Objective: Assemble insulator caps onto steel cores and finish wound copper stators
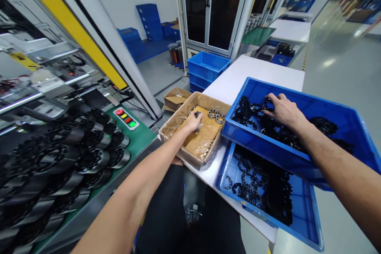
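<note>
Well to the left of the left fingers, dark-topped metal cylinders (92, 159) stand in close rows beside a green surface (139, 137) with a button panel (126, 119). The left hand (193, 123) reaches into a cardboard box (190, 158), its fingers curled over a small ring-shaped piece (197, 127); the hand hides most of it, so I cannot tell whether they grip it. Just right of those fingertips, two toothed metal rings (220, 118) lie side by side on the box's brown lining, grey-rimmed with open centres. Farther right, the right hand (284, 110) is inside the upper blue bin (327, 105), thumb and forefinger parted at the black ring pieces (245, 112); whether they pinch one I cannot tell. These pieces are thin, dark and notched, heaped loosely on both sides of the fingers. Below the right hand, the lower blue bin (311, 222) holds more of them.
</note>
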The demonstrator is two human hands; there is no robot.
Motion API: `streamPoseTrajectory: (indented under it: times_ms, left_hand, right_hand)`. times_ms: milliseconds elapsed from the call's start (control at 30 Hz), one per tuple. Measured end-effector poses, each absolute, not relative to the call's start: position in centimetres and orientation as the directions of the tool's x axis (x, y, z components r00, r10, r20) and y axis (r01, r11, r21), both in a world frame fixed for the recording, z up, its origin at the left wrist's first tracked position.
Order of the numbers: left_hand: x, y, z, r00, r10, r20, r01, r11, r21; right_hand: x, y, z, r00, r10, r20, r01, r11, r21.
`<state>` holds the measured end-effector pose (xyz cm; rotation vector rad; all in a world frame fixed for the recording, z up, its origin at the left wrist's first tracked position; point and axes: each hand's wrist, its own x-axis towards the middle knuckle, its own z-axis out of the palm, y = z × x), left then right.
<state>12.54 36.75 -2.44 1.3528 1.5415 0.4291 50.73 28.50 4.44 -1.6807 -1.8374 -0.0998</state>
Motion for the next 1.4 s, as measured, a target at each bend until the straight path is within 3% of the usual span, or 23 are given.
streamPoseTrajectory:
  times_ms: [133,267,333,433,467,533,700,867,1133,1400]
  left_hand:
    - [7.9,30.1,2.9,0.305,0.822,-0.481,0.197,0.44,0.876]
    - [2.1,19.4,6.4,0.497,0.716,-0.49,-0.011,0.57,0.822]
    - [-0.3,14.1,6.8,0.568,0.705,-0.424,-0.162,0.601,0.782]
    - [-3.0,8.0,6.6,0.527,0.818,-0.23,-0.398,0.477,0.784]
    - [-3.7,6.5,6.4,0.486,0.854,-0.185,-0.405,0.408,0.818]
    - [-4.9,4.2,6.1,0.438,0.89,-0.129,-0.307,0.283,0.909]
    - [-6.6,1.6,5.5,0.394,0.918,-0.034,-0.119,0.087,0.989]
    - [-7.1,0.7,5.1,0.361,0.932,-0.019,-0.164,0.083,0.983]
    - [-7.7,0.1,4.9,0.255,0.966,-0.04,-0.122,0.073,0.99]
    - [-7.5,-0.1,4.8,0.247,0.945,-0.213,-0.184,0.261,0.948]
  right_hand:
    - [48.6,28.5,8.7,0.134,0.856,0.499,0.935,0.057,-0.35]
    - [43.4,25.1,11.3,0.223,0.778,0.588,0.912,0.047,-0.407]
    - [38.3,20.6,10.5,0.213,0.764,0.609,0.872,0.132,-0.471]
    - [28.5,11.5,8.1,-0.004,0.801,0.599,0.54,0.506,-0.673]
    - [25.2,8.8,7.4,-0.115,0.815,0.568,0.432,0.556,-0.71]
    - [19.8,4.8,6.4,-0.147,0.825,0.545,0.262,0.564,-0.783]
    - [15.1,2.5,5.4,-0.139,0.898,0.417,0.122,0.433,-0.893]
    - [15.8,2.1,6.1,-0.242,0.9,0.363,0.145,0.403,-0.903]
    - [14.2,2.2,5.4,-0.239,0.824,0.513,0.23,0.561,-0.795]
    - [14.0,2.3,5.3,-0.249,0.897,0.365,0.263,0.426,-0.866]
